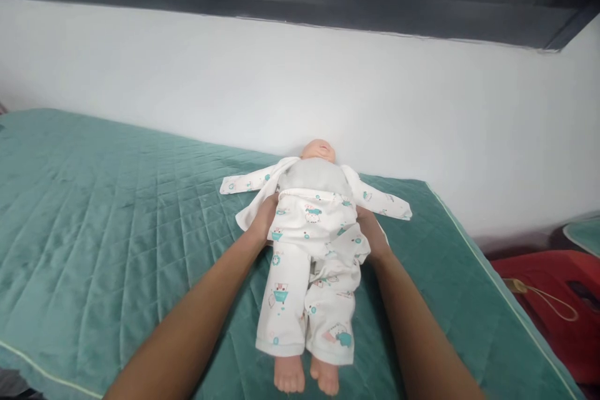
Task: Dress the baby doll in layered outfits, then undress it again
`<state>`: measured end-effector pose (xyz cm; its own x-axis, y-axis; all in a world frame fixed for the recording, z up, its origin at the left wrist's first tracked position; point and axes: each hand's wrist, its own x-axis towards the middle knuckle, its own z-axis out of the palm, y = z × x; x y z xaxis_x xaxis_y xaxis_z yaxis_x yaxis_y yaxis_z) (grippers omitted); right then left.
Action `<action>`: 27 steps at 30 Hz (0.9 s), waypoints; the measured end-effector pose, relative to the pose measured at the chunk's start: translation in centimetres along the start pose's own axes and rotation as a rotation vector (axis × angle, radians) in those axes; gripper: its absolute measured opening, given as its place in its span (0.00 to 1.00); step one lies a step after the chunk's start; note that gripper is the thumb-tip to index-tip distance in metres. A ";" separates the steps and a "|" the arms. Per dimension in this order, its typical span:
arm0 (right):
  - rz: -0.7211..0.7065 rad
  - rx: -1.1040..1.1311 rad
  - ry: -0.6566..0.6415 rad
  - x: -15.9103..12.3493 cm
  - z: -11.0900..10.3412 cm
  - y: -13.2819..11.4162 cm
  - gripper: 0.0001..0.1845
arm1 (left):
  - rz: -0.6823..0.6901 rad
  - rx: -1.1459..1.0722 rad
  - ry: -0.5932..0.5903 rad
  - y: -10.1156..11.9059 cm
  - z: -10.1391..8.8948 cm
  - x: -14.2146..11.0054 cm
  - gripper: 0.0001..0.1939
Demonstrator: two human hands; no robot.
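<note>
A baby doll (319, 151) lies on its back on the green quilted bed (117, 200), head toward the wall, bare feet toward me. It wears white printed trousers (304, 287), and a matching jacket (253, 182) is spread open under it, sleeves out to both sides. My left hand (265, 219) grips the trousers' waistband at the doll's left-hand side in the picture. On the other side, my right hand (370, 228) grips the waistband too. The fingers of both hands are partly hidden under the cloth.
A white wall (422, 112) runs just behind the doll's head, with a dark window frame (375, 6) above. The bed's right edge drops off to a red object with a tan cord (548, 300) on the floor.
</note>
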<state>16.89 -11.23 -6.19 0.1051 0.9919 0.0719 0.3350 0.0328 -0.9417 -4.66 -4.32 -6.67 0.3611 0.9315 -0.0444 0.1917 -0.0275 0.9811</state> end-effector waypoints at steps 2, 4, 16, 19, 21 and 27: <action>-0.011 -0.024 0.017 0.2 -0.2 0.3 0.11 | 0.077 0.049 0.028 0.2 -0.3 -0.1 0.17; 0.006 -0.067 0.058 0.4 -0.4 0.9 0.10 | 0.173 0.174 0.051 0.3 -0.6 -0.1 0.13; 0.049 -0.077 0.298 1.5 -0.5 2.3 0.06 | 0.021 0.327 0.284 -0.5 -3.2 0.4 0.06; 0.001 -0.098 0.385 1.2 -0.3 1.5 0.07 | -0.006 0.113 0.324 -0.4 -3.3 0.4 0.10; -0.056 -0.063 0.429 0.9 0.0 0.7 0.08 | 0.037 0.032 0.352 -0.3 -3.1 0.4 0.10; -0.429 -0.059 0.269 -0.1 0.9 -1.7 0.08 | 0.238 0.101 0.394 1.1 -2.0 -0.5 0.11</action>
<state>15.46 -11.23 -4.92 0.1810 0.8235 0.5376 0.4525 0.4156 -0.7890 -6.50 -4.07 -5.17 0.0358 0.9611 0.2738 0.2402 -0.2742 0.9312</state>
